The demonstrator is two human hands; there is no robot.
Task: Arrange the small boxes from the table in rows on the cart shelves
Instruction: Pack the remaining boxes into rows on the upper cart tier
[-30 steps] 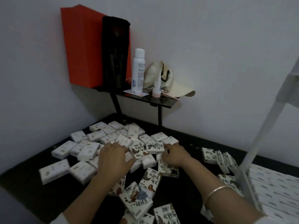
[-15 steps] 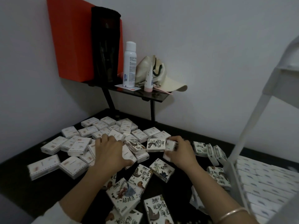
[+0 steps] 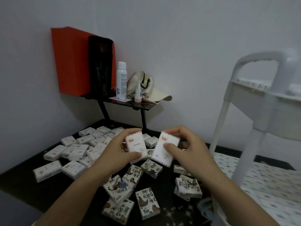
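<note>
head view, hands: a small box is held in each hand, both lifted above the table [image 3: 24, 181].
left hand [image 3: 114, 155]: closed around a white box [image 3: 136, 145], thumb laid across its near lower edge, fingers wrapped behind its far side.
right hand [image 3: 190, 150]: closed around a second white box [image 3: 165, 148], thumb pressed on its face, fingers curled over the far top edge.
held boxes: set side by side, close but apparently not touching, plain faces turned toward the camera, each tilted slightly.
loose boxes [image 3: 71, 154]: many are scattered flat on the dark table, pale ones to the far left, patterned ones [image 3: 147, 203] at the near centre.
cart [image 3: 244, 98]: a white frame is seen at the right; its lower shelf [image 3: 263, 181] is already covered in rows of boxes, and an upper shelf [image 3: 260, 88] carries more, blurred.
handling: the boxes are judged to be light, stiff card, easily crushed at corners if squeezed hard and a little slick on the printed faces.
where to hold: a pinch across the two broad faces or the long edges is judged safest, with the short ends left free so each box can be slid against its neighbour in a row.
step in hand: two boxes are judged to be gathered for transfer to the cart.
</note>
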